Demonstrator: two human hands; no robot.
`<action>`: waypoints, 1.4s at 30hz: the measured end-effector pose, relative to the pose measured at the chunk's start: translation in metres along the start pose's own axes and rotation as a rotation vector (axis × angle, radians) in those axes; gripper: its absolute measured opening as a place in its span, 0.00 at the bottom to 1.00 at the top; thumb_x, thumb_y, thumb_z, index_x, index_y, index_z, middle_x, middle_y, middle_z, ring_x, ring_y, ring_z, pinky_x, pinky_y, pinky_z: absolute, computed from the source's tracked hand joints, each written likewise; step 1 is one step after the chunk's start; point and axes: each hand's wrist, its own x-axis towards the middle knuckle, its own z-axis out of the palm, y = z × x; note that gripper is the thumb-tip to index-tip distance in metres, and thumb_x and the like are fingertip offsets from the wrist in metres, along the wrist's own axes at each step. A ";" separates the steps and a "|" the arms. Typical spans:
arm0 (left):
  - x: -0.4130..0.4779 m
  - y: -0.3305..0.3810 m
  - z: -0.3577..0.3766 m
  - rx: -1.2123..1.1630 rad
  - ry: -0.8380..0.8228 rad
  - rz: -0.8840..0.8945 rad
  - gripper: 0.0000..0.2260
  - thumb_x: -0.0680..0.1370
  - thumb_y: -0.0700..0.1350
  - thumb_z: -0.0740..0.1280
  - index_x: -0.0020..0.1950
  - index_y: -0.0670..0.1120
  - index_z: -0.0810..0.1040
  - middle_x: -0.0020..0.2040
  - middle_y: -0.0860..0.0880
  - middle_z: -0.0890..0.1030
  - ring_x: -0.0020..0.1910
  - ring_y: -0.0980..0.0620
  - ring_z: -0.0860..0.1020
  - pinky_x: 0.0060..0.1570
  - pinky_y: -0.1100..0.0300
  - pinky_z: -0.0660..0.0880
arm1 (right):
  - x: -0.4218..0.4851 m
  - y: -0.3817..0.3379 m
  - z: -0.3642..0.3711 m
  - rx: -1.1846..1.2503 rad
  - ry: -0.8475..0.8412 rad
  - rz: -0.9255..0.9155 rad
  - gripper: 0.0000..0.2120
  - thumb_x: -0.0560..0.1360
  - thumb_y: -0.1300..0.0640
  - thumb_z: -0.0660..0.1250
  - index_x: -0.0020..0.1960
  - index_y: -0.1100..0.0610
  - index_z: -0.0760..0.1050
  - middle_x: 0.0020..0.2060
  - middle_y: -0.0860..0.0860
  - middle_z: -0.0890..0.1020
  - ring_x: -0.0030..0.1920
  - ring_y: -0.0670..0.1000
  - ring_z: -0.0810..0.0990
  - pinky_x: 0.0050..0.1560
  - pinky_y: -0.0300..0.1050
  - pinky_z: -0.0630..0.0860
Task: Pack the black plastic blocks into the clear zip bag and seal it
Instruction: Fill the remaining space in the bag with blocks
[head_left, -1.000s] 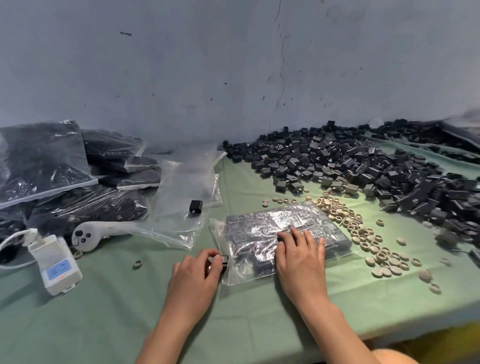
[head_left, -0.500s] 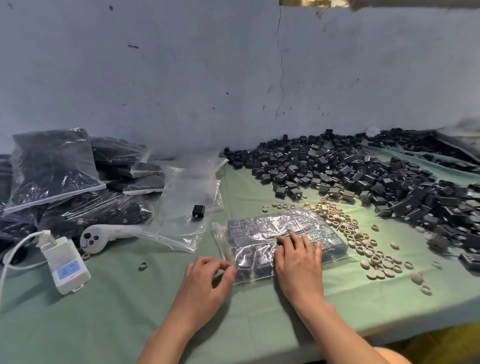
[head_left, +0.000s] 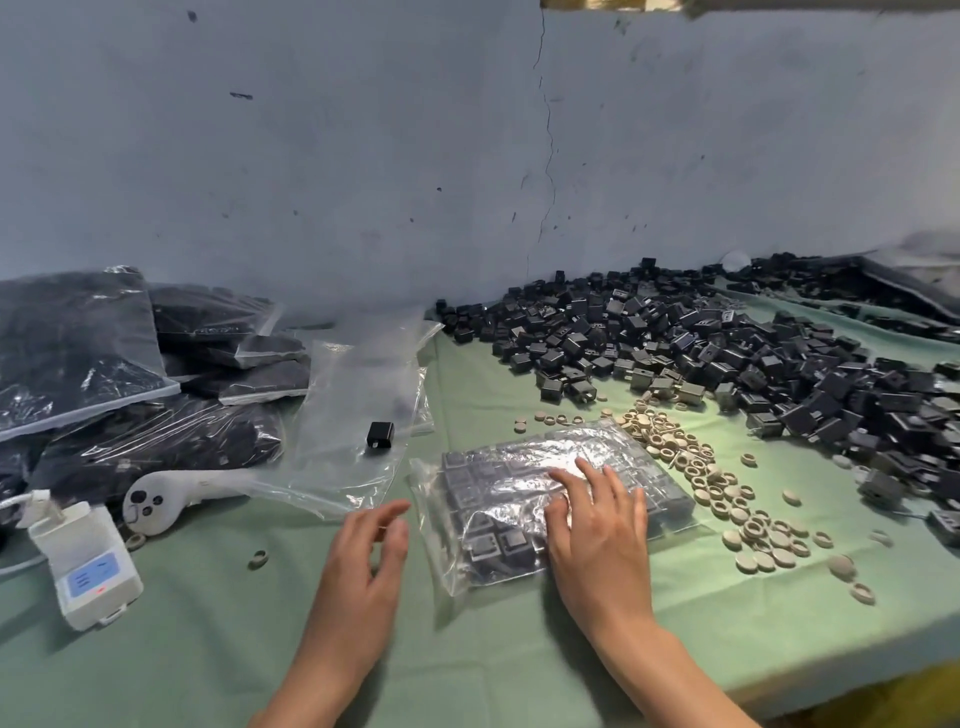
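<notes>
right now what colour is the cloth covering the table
Pale green, a plain cloth with no pattern; the head view shows it, clearest near the front edge.

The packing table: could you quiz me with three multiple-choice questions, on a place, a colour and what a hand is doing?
1. Where is the heap of loose black blocks?
A) on the right, by the wall
B) on the floor
C) in a box

2. What colour is the tablecloth?
A) red
B) green
C) white

3. What is the right hand doing?
A) lifting a block
B) hanging off the table
C) pressing flat on the filled bag

1 A: it spreads along the wall on the right.
2 B: the bare cloth shows green.
3 C: its fingers lie spread on the plastic.
</notes>
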 end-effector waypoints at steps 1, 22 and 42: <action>0.006 0.003 -0.001 -0.001 0.023 0.002 0.10 0.80 0.56 0.60 0.60 0.62 0.76 0.56 0.63 0.76 0.56 0.62 0.76 0.55 0.57 0.75 | 0.004 0.001 -0.002 0.045 0.053 0.004 0.20 0.81 0.49 0.51 0.70 0.47 0.71 0.74 0.49 0.69 0.78 0.52 0.60 0.79 0.55 0.44; 0.282 0.035 0.263 0.873 -0.582 0.027 0.48 0.67 0.80 0.56 0.80 0.56 0.49 0.79 0.38 0.53 0.77 0.36 0.56 0.73 0.36 0.58 | 0.140 0.082 -0.018 0.146 0.227 0.203 0.17 0.80 0.53 0.57 0.69 0.50 0.71 0.72 0.54 0.70 0.75 0.52 0.61 0.76 0.58 0.60; 0.293 0.024 0.285 0.834 -0.447 0.368 0.35 0.70 0.72 0.55 0.71 0.53 0.64 0.71 0.50 0.70 0.67 0.43 0.66 0.59 0.45 0.72 | 0.146 0.094 -0.016 0.156 0.305 0.210 0.22 0.80 0.53 0.57 0.74 0.53 0.64 0.72 0.54 0.68 0.72 0.51 0.66 0.72 0.54 0.69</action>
